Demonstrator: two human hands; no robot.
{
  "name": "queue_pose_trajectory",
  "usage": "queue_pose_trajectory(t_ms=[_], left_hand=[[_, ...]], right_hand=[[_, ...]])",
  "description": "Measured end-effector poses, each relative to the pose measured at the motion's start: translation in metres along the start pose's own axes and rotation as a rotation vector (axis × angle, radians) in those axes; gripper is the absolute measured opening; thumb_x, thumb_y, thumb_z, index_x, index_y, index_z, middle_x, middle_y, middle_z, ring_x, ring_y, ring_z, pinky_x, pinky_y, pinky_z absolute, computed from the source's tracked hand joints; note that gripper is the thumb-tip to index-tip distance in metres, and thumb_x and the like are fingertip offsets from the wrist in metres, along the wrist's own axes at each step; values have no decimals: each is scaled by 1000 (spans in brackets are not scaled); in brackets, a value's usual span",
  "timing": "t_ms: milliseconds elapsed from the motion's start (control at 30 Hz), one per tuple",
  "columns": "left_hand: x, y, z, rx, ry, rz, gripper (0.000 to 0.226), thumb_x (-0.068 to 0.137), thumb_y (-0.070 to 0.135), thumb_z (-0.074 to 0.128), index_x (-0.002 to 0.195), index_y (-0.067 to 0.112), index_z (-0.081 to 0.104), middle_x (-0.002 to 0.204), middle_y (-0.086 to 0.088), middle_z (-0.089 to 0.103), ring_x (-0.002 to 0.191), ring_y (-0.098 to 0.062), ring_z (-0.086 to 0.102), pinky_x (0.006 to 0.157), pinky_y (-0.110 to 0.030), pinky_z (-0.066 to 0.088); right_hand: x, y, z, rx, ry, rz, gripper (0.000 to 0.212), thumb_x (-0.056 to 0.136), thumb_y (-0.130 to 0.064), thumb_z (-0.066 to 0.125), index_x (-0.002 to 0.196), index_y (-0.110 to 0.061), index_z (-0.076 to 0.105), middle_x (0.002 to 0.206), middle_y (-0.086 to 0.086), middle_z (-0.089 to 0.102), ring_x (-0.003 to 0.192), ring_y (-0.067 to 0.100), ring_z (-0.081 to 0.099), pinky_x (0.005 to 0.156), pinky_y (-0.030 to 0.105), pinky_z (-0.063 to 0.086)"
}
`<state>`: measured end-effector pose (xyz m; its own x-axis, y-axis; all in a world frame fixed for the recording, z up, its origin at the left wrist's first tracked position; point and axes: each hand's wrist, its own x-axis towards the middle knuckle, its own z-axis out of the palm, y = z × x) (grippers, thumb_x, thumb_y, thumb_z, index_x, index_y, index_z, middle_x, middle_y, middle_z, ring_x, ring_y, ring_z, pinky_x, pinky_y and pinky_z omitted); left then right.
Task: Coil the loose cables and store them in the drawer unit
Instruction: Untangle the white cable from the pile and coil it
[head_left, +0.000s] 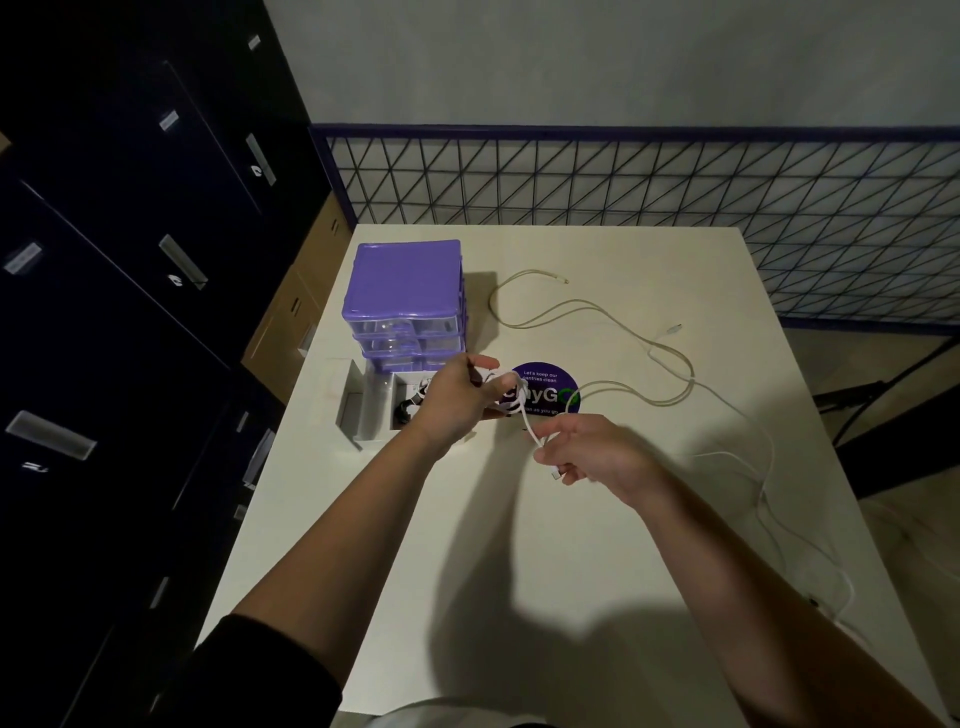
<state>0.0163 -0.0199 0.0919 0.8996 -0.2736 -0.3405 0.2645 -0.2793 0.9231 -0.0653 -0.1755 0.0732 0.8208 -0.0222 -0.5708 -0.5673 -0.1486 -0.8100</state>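
From the head view, a white cable (522, 415) is seen stretched between two hands above a pale table (571, 545). The left hand (454, 397) is curled round a small coil of that cable, held just in front of the purple drawer unit (405, 291), whose bottom drawer (371, 410) is pulled out toward the person; something dark and coiled is already seen lying in it. The right hand (587, 457) is held nearer the person and to the right, its thumb and fingers pinched on the free end of the cable close to the connector (557, 475), the other fingers loosely bent. The short free length is seen running up and to the left from the right hand's fingers to the coil, so its long axis lies diagonally between the hands. The last turn is judged to depend on that end being carried toward the left hand, which is the nearer to the open drawer. Two further loose cables (597, 312) are seen lying uncoiled on the table behind and to the right, beside a round purple sticker (545, 387).
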Motion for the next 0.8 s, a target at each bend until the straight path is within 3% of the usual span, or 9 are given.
queue_pose_trajectory(t_ms=[100,167,267,367,467,567,667,800], left_hand=[[1,5,1,-9,63,34,22,92,14,64,108,8,50,84,-4,36,67,-15,56,64,-26,60],[2,9,3,-24,83,50,23,93,14,63,110,6,50,88,-8,40,68,-15,58,67,-29,61],[1,15,6,-85,93,20,28,92,15,65,113,4,51,84,-7,53,68,-12,63,74,-34,61],[0,17,3,-177,42,-43,26,87,13,71,106,2,58,78,-6,61,69,-15,63,74,-33,61],[0,13,-3,-144,-14,-82,23,85,12,71,105,2,66,80,-4,67,62,-7,64,70,-26,59],[-3,6,-1,-114,-43,-102,24,90,13,66,113,6,67,83,-6,67,67,-11,60,70,-20,55],[-8,0,6,-150,-74,-118,13,94,11,60,104,7,68,88,-12,64,75,-20,56,68,-18,55],[-11,-6,11,-195,-77,-111,11,94,8,59,101,8,68,90,-10,66,79,-19,60,74,-23,56]], right_hand=[[-3,-3,-2,-34,3,-13,21,86,-1,62,100,-14,69,80,1,61,61,12,50,44,9,39],[-1,-5,-5,-56,40,-25,19,86,-1,62,98,-12,69,79,1,62,58,10,50,41,8,37],[6,-5,-6,-8,108,-24,15,83,2,65,82,-13,68,75,3,62,61,13,52,50,15,45],[9,-1,-9,67,193,-23,10,81,1,68,86,-8,68,74,4,61,64,15,53,59,20,50],[9,4,-11,292,205,-58,13,84,3,65,96,0,66,80,9,60,70,19,56,71,29,53],[10,6,-8,442,218,-70,20,84,3,65,103,3,64,76,7,60,65,14,56,68,24,52],[11,3,-3,553,258,-94,14,82,4,67,95,0,64,73,8,60,63,16,52,64,22,47],[9,-1,-2,796,195,-176,11,88,9,55,91,1,62,79,12,69,72,22,66,72,28,58]])
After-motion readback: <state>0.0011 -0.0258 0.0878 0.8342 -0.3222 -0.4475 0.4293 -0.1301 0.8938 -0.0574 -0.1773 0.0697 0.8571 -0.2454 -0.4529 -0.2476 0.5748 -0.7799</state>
